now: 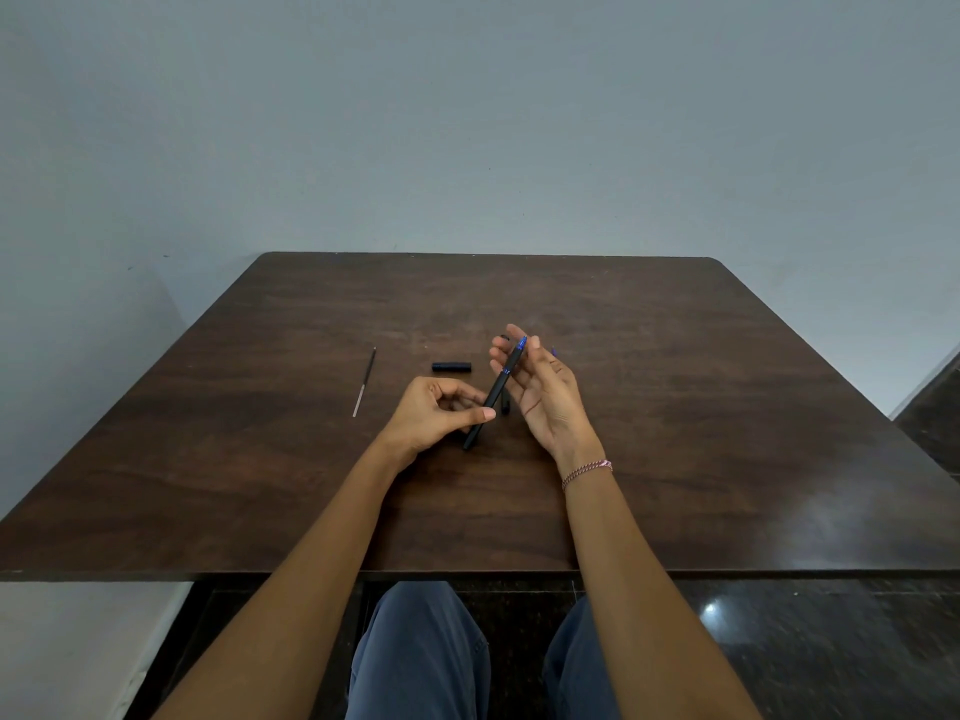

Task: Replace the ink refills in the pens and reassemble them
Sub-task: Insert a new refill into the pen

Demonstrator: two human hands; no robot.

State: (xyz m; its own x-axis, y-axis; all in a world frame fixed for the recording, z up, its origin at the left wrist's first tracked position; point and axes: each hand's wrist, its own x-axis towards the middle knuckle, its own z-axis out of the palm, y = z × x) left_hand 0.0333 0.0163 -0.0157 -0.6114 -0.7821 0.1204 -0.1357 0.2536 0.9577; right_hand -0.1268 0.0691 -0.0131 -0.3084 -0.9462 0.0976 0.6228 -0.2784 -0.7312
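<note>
At the center of the frame, the left hand point(434, 413) pinches a black pen point(493, 394) low on its barrel, blue tip angled upward. The right hand point(540, 392) is open beside it, fingers point(501, 356) apart, likely ready to twist. A cap point(451, 366) and refill point(363, 381) lie left on the counter point(727, 407). No readable writing.
</note>
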